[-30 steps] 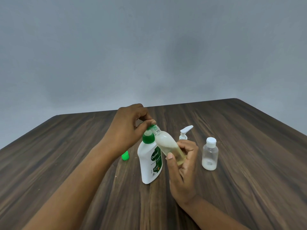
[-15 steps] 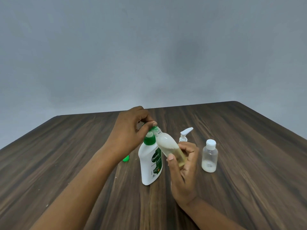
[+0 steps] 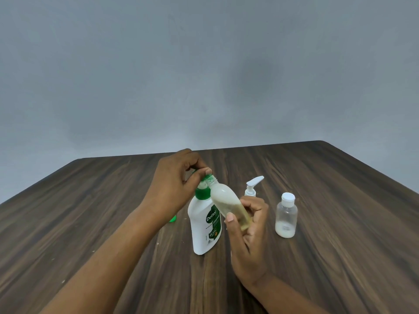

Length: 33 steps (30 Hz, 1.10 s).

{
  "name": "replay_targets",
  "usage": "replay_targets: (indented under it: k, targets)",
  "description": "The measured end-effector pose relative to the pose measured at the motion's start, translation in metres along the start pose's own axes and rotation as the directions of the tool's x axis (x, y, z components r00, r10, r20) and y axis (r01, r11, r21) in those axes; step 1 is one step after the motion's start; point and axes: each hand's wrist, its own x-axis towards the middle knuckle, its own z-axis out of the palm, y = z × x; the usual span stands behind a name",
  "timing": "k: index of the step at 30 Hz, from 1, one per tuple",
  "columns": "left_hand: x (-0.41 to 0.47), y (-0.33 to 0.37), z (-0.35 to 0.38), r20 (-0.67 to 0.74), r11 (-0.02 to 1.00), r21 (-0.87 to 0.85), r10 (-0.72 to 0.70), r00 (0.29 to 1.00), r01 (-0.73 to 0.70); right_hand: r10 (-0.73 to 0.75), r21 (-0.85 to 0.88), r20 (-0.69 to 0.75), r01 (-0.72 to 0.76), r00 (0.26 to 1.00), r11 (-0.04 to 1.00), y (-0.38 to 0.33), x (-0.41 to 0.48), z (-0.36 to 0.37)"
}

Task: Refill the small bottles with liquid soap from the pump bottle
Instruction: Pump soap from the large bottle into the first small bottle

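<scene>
Risk first: soap spilling down the Dettol bottle [image 3: 204, 230] and onto the surface [image 3: 340, 223], likely with the green cap [image 3: 207, 177] loose or crooked and the small bottle [image 3: 226, 200] leaning this far over, neck tipped toward the Dettol bottle's top. Could also slip, probably slick and held only low on its body. Held in the right grip [image 3: 247, 236], fingers and thumb curled round its lower half, just right of the Dettol bottle, lifted off the surface; yellowish liquid below, pale foam above. Left grip [image 3: 174, 184] above the Dettol bottle's green top, thumb and fingertips pinching the cap at the small bottle's neck; whether screwing on or off, cannot tell. Behind the right grip, right of the Dettol bottle, the pump bottle [image 3: 254, 184], only its white head showing. Farther right, a second small bottle [image 3: 286, 216], capped white, a little milky liquid at the bottom, apparently awaiting refill. Left of the Dettol bottle, something small and green [image 3: 172, 219], mostly hidden by the forearm.
</scene>
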Motion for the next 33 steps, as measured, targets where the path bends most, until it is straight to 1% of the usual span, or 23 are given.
replay_targets:
  k: [3, 6, 8, 14, 17, 21, 25, 28, 30, 31, 33]
  targets:
    - [-0.002, -0.002, 0.003, -0.032, 1.0, -0.013, -0.018, 0.999, 0.018, 0.008, 0.026, -0.001, -0.008, 1.0, 1.0, 0.001, -0.001, 0.001]
    - [-0.01, -0.003, 0.012, -0.072, 0.999, -0.045, -0.034, 0.997, 0.031, 0.05, 0.051, -0.009, -0.05, 0.999, 0.997, 0.003, -0.002, 0.0]
    - [-0.012, -0.005, 0.013, -0.069, 0.998, -0.053, -0.037, 0.997, 0.034, 0.061, 0.056, -0.007, -0.061, 0.998, 0.997, 0.003, -0.004, -0.001]
    - [-0.005, 0.002, 0.005, -0.053, 1.0, -0.019, -0.009, 0.999, 0.008, 0.03, 0.042, -0.002, -0.03, 1.0, 0.999, -0.002, 0.0, 0.0]
    - [0.0, 0.003, 0.003, -0.034, 1.0, 0.001, 0.004, 0.999, -0.004, 0.042, 0.06, 0.004, -0.043, 0.999, 0.997, -0.001, 0.0, -0.001]
    - [-0.003, -0.002, 0.005, -0.027, 0.998, -0.066, -0.015, 1.0, 0.014, 0.044, 0.051, 0.0, -0.044, 0.999, 0.998, -0.002, -0.002, 0.0]
    - [-0.005, -0.006, 0.005, 0.002, 0.998, -0.056, 0.003, 1.0, -0.003, 0.103, 0.074, 0.009, -0.103, 0.995, 0.992, 0.001, -0.005, -0.001]
    - [-0.005, -0.003, 0.005, -0.041, 0.999, -0.044, 0.016, 0.999, -0.018, 0.151, 0.083, 0.033, -0.153, 0.988, 0.985, 0.001, -0.003, -0.002]
    - [-0.005, -0.001, 0.005, -0.064, 0.998, -0.053, 0.015, 0.998, -0.018, 0.201, 0.121, 0.089, -0.211, 0.975, 0.97, 0.001, -0.003, -0.001]
    - [-0.005, -0.001, 0.005, -0.068, 0.998, -0.054, 0.014, 0.998, -0.017, 0.196, 0.117, 0.103, -0.207, 0.975, 0.971, 0.001, -0.003, -0.002]
    - [-0.004, -0.001, 0.005, -0.052, 0.999, -0.05, 0.016, 0.999, -0.019, 0.144, 0.051, 0.101, -0.15, 0.984, 0.987, 0.001, -0.002, -0.003]
